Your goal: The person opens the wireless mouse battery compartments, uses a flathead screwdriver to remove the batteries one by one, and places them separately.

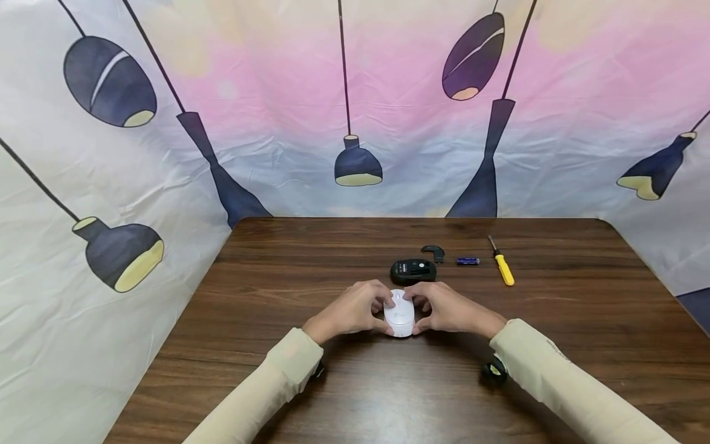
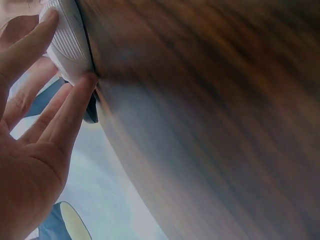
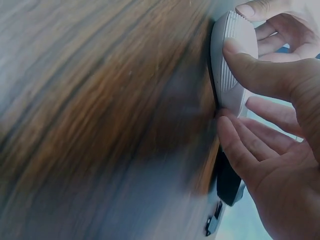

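A white computer mouse [image 1: 399, 313] lies upright on the wooden table, its ribbed rear end toward me. My left hand [image 1: 357, 308] grips its left side, thumb near the rear and fingers toward the front. On the other side my right hand [image 1: 452, 308] holds it the same way. In the left wrist view the left thumb touches the ribbed side of the white mouse [image 2: 70, 45]. The right wrist view has the right thumb on the ribbed part of the mouse [image 3: 231, 65]. Just beyond lies a black mouse [image 1: 413, 271], underside up with its battery bay uncovered.
Behind the black mouse sits a curved black cover [image 1: 434, 253]. Blue batteries [image 1: 468, 261] lie to its right, then a screwdriver [image 1: 503, 269] with a yellow handle. A printed cloth [image 1: 299, 123] hangs behind the table [image 1: 266, 370].
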